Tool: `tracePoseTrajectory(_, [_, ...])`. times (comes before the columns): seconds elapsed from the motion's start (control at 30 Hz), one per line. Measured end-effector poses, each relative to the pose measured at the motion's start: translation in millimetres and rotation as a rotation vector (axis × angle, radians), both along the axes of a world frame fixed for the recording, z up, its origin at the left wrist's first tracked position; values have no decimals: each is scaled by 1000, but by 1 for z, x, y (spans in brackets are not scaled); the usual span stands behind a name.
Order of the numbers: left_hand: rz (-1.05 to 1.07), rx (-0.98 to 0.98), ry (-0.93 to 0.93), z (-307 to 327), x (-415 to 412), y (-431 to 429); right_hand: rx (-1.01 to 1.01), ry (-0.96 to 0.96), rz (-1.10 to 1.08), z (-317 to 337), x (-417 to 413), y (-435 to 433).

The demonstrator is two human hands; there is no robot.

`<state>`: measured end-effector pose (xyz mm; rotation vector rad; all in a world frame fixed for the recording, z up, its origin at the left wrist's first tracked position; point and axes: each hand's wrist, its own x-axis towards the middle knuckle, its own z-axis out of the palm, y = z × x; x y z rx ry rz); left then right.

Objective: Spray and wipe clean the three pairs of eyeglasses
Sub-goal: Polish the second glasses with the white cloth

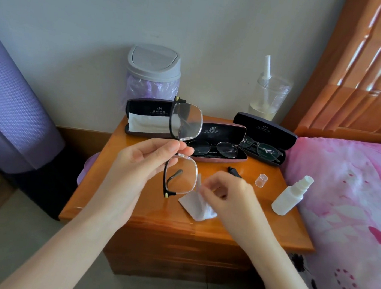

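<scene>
Over the desk [136, 210] at frame centre, our left hand [143, 163] pinched the eyeglasses [186, 121] by the bridge, long axis running top to bottom. Just right of the lower lens, our right hand [227, 191] pinched the white cloth [194, 206].

The left case [142, 113], middle case [227, 133] and right case [264, 128] sit in a row on the table [123, 209]. The bin [154, 64] is behind the left case. The spray bottle [290, 196] is right of the cloth [198, 206].

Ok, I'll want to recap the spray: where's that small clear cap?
Head view, right side of the nightstand: the clear cap stands between the right hand and the white spray bottle.
</scene>
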<state>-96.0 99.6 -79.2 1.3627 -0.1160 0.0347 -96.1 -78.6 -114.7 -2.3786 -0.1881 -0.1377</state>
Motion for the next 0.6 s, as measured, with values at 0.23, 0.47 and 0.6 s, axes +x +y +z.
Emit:
tracePoseTrajectory(0.23, [20,-14,27,-2,-1,-3,823,-88,153,26,-11,-2])
tracePoseTrajectory(0.47, [-38,-110,81,-7,0,-5,1011,-24,320,27,-19,12])
tracePoseTrajectory(0.6, [-106,-157,108,-6,0,-3,1011,-50,393,31,-21,14])
